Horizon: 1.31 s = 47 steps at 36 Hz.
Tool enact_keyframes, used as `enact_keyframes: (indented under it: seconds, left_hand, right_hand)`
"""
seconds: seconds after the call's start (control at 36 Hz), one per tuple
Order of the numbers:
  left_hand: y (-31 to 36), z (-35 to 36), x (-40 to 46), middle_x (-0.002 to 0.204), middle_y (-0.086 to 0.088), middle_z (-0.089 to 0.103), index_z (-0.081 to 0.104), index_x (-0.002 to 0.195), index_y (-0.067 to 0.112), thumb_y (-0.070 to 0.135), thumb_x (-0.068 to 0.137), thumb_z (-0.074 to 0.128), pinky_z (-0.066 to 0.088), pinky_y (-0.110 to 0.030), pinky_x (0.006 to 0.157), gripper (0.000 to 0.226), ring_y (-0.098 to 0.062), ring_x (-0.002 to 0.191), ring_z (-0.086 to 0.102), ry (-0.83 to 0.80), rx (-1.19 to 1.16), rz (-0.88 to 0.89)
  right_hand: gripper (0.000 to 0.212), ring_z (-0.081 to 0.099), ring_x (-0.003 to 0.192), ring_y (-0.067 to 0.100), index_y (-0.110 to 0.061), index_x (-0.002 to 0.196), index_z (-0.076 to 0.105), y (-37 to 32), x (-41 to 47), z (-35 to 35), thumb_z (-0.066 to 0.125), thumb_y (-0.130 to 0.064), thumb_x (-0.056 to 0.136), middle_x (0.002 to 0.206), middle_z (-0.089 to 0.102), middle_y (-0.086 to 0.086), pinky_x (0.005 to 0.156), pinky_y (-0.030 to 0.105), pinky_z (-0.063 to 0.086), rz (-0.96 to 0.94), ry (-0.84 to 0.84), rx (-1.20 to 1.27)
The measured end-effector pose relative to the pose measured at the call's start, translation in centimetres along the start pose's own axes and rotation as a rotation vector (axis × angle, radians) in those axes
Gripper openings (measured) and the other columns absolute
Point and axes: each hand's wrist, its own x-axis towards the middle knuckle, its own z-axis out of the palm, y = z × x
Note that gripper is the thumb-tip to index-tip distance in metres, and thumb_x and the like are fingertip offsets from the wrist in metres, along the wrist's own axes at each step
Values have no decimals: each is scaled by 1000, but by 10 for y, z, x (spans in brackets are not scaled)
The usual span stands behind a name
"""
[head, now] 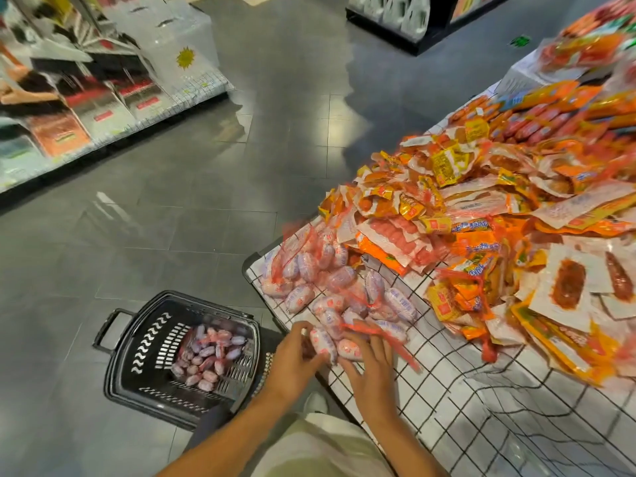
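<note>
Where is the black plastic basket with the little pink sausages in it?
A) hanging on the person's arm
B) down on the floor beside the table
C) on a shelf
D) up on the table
B: the black plastic basket stands on the grey tiled floor, beside the white grid-patterned table, where the left hand grips and the right hand touches a red net bag of small pink sausages.

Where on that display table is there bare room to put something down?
The bare gridded table top right of the right hand, bordered behind by the orange packets, is free. A narrow strip between those and the pink sausages too. The heap farther back is crowded.
</note>
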Motion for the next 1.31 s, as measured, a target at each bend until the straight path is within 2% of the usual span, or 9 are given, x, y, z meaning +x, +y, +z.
enact_keyframes:
  seconds: [0.22, 0.42, 0.58, 0.69, 0.86, 1.03, 1.17, 1.22, 1.31]
  left_hand:
    - [-5, -13, -1, 92, -6, 64, 56, 115, 27, 22, 88, 75, 55, -41, 75, 34, -23, 81, 63, -9, -21, 8]
    - [-43, -69, -47, 134, 6, 55, 50, 140, 15, 25, 94, 68, 40, -17, 104, 50, -9, 121, 54, 17, 46, 53]
    - [-120, -142, -98, 158, 3, 34, 40, 150, 20, 30, 98, 61, 24, -37, 123, 58, -16, 148, 29, 132, 147, 12]
    - [-181, -188, -138, 163, 8, 17, 31, 155, 24, 37, 99, 58, 4, -22, 122, 63, -13, 153, 8, 265, 194, -124]
    - [-258, -243, -186, 164, 3, 21, 28, 156, 23, 41, 101, 52, 14, -37, 126, 62, -21, 154, 16, 322, 116, -340]
    - [-314, -267, -208, 164, -5, 22, 31, 154, 15, 93, 67, -8, 2, -26, 122, 124, -22, 152, 19, 300, 74, -467]
    - [-357, -256, -194, 155, -10, 40, 48, 145, 9, 72, 91, 27, 17, -38, 123, 86, -32, 145, 36, 303, 48, -561]
    - [-377, -244, -180, 157, -6, 37, 46, 147, 11, 53, 95, 48, 18, -39, 124, 66, -32, 148, 32, 303, 31, -608]
    - [-406, -222, -152, 158, -4, 34, 42, 149, 15, 56, 96, 44, 17, -37, 125, 67, -28, 150, 28, 320, -1, -676]
  right_hand:
    - [52, 42, 140, 17, -24, 129, 66, -3, -7, -15, 85, -21, 81, 145, 52, -8, 114, 38, 38, -72, -8, 17]
    - [25, 58, 121, 15, -29, 116, 69, -45, -38, -11, 72, -26, 92, 127, 60, -18, 98, 42, 50, -202, -107, 150]
    - [47, 51, 133, 6, -35, 133, 61, -123, -37, 48, 76, -19, 91, 140, 53, -22, 109, 27, 42, -141, -421, 208]
    - [49, 43, 139, 0, -26, 141, 57, -176, -28, 103, 72, -21, 94, 146, 51, -17, 116, 26, 36, -221, -607, 142]
    - [52, 26, 148, 2, -31, 151, 44, -237, -16, 182, 58, -39, 101, 157, 35, -19, 124, 30, 25, -296, -886, -63]
    - [53, 29, 149, 10, -23, 149, 48, -268, -6, 248, 64, -31, 99, 156, 40, -8, 124, 26, 20, -375, -1081, -185]
    - [53, 30, 144, 5, -21, 148, 49, -258, 9, 301, 65, -25, 98, 148, 37, -20, 117, 8, 12, -385, -1231, -247]
    - [55, 25, 149, 8, -23, 151, 44, -241, 20, 326, 63, -27, 99, 155, 34, -16, 123, 18, 16, -397, -1304, -316]
    - [56, 29, 150, 15, -21, 150, 46, -213, 39, 363, 66, -22, 97, 158, 38, -7, 125, 27, 19, -378, -1391, -430]
